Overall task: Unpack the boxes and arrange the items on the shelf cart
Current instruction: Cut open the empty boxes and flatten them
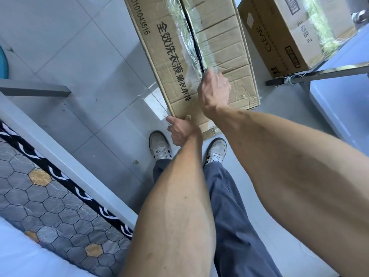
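Note:
A long brown cardboard box (175, 62) with black Chinese print lies on the tiled floor in front of my feet. Clear tape (187, 47) runs along its centre seam, and the seam shows a dark gap. My right hand (214, 90) is on the near end of the seam, fingers curled into the tape and flap edge. My left hand (180, 129) grips the box's near bottom corner. A second taped box (279, 31) marked CLEAR sits on the low shelf of a cart (319, 71) at the upper right.
The cart's metal rail and grey shelf (339, 100) stand close to the right of the box. A bed with a honeycomb-patterned mattress (50, 206) and grey frame fills the lower left. My two shoes (159, 148) stand just behind the box.

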Tool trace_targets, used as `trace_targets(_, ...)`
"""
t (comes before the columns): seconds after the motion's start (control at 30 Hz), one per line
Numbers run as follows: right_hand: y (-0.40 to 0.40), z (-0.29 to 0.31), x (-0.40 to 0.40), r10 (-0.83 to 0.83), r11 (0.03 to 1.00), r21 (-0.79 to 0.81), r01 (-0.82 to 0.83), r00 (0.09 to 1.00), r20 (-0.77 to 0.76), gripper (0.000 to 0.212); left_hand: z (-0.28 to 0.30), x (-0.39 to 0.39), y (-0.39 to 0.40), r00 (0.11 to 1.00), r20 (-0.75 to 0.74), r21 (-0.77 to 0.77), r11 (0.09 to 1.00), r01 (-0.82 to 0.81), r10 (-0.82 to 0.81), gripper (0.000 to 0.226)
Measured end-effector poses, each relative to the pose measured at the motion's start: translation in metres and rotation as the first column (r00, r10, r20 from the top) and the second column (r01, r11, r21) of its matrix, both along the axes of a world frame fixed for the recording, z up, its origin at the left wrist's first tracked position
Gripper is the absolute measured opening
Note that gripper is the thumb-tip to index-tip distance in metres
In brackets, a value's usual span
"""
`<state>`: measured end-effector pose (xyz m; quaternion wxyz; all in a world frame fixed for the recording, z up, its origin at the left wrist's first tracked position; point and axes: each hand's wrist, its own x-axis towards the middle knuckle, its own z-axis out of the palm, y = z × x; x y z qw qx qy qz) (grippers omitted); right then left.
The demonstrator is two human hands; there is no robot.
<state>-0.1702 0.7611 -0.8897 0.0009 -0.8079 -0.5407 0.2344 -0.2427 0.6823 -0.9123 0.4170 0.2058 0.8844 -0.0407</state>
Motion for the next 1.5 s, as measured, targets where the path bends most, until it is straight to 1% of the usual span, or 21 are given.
trace_targets(0.07,0.021,0.002,-0.008,0.035,0.997,0.074,-0.033,0.999,-0.035,0.016,-0.001,-0.003,-0.003,0.999,0.003,-0.003,0.999,0.049,-0.049,0.049)
trace_targets(0.1,0.028,0.003,-0.012,0.046,0.997,0.07,-0.044,0.998,-0.034,0.019,-0.002,-0.006,-0.005,0.997,0.0,0.002,0.997,0.078,-0.078,0.049)
trace_targets(0.13,0.029,0.003,-0.013,0.024,0.999,0.031,-0.024,1.0,-0.017,0.021,-0.001,-0.008,-0.007,0.995,-0.005,0.002,0.995,0.102,-0.102,0.048)
trace_targets(0.23,0.009,0.006,-0.009,-0.19,0.976,-0.108,0.191,0.982,0.026,0.023,-0.002,-0.009,-0.007,0.993,-0.011,0.004,0.993,0.117,-0.117,0.049)
trace_targets(0.27,-0.004,0.008,-0.005,-0.206,0.969,-0.133,0.208,0.978,0.033,0.023,-0.002,-0.009,-0.006,0.993,-0.018,0.007,0.993,0.118,-0.118,0.05)
trace_targets(0.37,-0.04,0.008,0.01,-0.068,0.985,-0.158,0.07,0.998,0.016,0.019,-0.004,-0.006,-0.005,0.991,-0.043,0.015,0.992,0.127,-0.126,0.054)
trace_targets(0.47,-0.071,0.01,0.026,0.046,0.98,-0.193,-0.055,0.997,-0.056,0.018,-0.004,-0.004,-0.006,0.99,-0.068,0.018,0.992,0.124,-0.122,0.054)
trace_targets(0.57,-0.081,0.016,0.032,0.077,0.971,-0.217,-0.097,0.992,-0.098,0.013,-0.006,-0.003,-0.009,0.992,-0.079,0.025,0.994,0.102,-0.1,0.051)
trace_targets(0.67,-0.081,0.021,0.033,0.142,0.954,-0.253,-0.158,0.987,-0.081,0.014,-0.007,-0.003,-0.012,0.991,-0.089,0.024,0.994,0.105,-0.103,0.05)
trace_targets(0.77,-0.081,0.027,0.035,0.206,0.943,-0.249,-0.22,0.975,-0.078,0.016,-0.007,-0.003,-0.011,0.984,-0.102,0.016,0.989,0.149,-0.146,0.049)
trace_targets(0.83,-0.082,0.03,0.035,0.2,0.946,-0.245,-0.213,0.977,-0.079,0.017,-0.008,0.0,-0.009,0.98,-0.1,0.013,0.984,0.176,-0.174,0.047)
trace_targets(1.0,-0.115,0.027,0.033,0.128,0.945,-0.299,-0.136,0.991,-0.045,0.025,-0.011,0.003,-0.006,0.98,-0.113,0.004,0.987,0.164,-0.162,0.044)
trace_targets(1.07,-0.126,0.024,0.032,0.085,0.946,-0.31,-0.093,0.996,-0.038,0.027,-0.012,0.001,-0.011,0.975,-0.121,-0.001,0.982,0.19,-0.189,0.044)
trace_targets(1.2,-0.129,0.023,0.031,-0.096,0.946,-0.313,0.083,0.995,-0.024,0.021,-0.014,-0.001,-0.013,0.966,-0.123,0.013,0.973,0.232,-0.228,0.046)
trace_targets(1.3,-0.129,0.026,0.033,-0.236,0.926,-0.315,0.207,0.97,-0.058,0.014,-0.013,0.0,-0.01,0.968,-0.099,-0.003,0.973,0.23,-0.229,0.047)
trace_targets(1.4,-0.126,0.029,0.035,-0.37,0.885,-0.331,0.328,0.926,-0.071,0.028,-0.009,0.001,-0.01,0.972,-0.089,-0.021,0.976,0.219,-0.22,0.046)
trace_targets(1.43,-0.126,0.028,0.037,-0.408,0.873,-0.322,0.366,0.91,-0.074,0.029,-0.007,0.003,-0.01,0.971,-0.094,-0.022,0.976,0.218,-0.22,0.046)
trace_targets(1.5,-0.131,0.027,0.039,-0.45,0.873,-0.249,0.419,0.889,-0.084,0.02,-0.002,0.011,-0.008,0.96,-0.154,0.017,0.971,0.24,-0.234,0.046)
